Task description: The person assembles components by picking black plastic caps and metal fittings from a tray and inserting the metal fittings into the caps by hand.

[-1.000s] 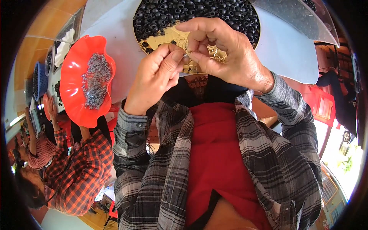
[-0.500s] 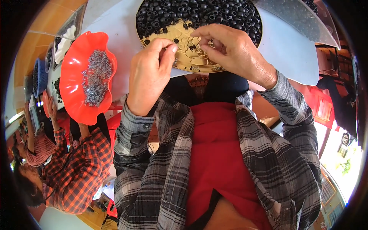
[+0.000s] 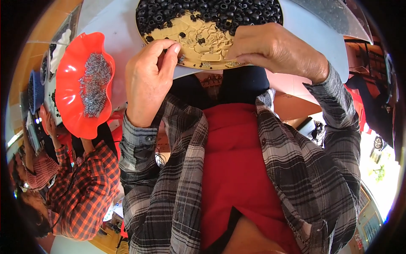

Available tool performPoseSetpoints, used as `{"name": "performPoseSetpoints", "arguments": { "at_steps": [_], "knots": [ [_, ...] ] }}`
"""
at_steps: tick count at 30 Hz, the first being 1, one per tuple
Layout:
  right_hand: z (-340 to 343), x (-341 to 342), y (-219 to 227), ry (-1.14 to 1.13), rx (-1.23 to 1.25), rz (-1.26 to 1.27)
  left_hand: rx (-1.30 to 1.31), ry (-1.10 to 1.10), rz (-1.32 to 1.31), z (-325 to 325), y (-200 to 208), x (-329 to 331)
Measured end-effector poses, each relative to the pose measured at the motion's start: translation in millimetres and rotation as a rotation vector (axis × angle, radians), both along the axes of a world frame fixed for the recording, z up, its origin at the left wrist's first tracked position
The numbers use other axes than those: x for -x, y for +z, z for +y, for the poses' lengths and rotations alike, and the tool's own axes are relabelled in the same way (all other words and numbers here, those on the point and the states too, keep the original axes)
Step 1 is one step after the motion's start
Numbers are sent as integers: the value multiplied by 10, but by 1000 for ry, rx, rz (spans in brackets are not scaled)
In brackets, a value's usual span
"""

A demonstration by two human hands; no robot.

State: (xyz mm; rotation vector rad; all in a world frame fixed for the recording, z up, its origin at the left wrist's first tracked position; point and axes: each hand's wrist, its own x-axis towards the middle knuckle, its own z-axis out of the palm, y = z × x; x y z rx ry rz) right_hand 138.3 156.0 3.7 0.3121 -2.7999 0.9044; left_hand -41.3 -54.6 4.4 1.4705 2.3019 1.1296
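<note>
far to the left of the gold tray (image 3: 179,28), a blue basket (image 3: 36,91) is standing, and a co-worker (image 3: 86,197) in an orange-and-black checked shirt is sitting on that same side. closer in, still left of the tray and apart from it, a red wavy-rimmed dish (image 3: 69,84) is holding a heap of silvery springs (image 3: 95,84).

the person's left hand (image 3: 147,78) is hanging by the tray's near left rim. its thumb and forefinger are nearly meeting, leaving only a narrow gap; whether they're pinching anything, i'm not able to tell.

the tray itself is lying on a pale table (image 3: 120,29), its near part showing bare gold. loose black bits (image 3: 182,34) are dotting that bare part, a few small springs (image 3: 206,64) are lying along the near rim, and round black pieces (image 3: 211,8), many with holes, are crowding the far half.

the right hand (image 3: 281,48) is hovering over the tray's near right part, fingers bending down and bunching close together. the tips are partly hidden, so i'm not able to tell whether they're holding something.

beyond the tray's right edge, a clear panel (image 3: 338,17) is slanting above the table.
</note>
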Motion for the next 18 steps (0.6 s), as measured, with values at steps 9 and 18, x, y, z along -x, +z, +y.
{"name": "performPoseSetpoints", "arguments": {
  "at_steps": [9, 18],
  "knots": [
    [-73, 66, -44, 58, -133, -46, -42, -27, -48, -46, -21, -34],
    [-106, 133, -124, -51, -38, -14, -82, -43, -287, -105, -16, -121]
  ]
}}
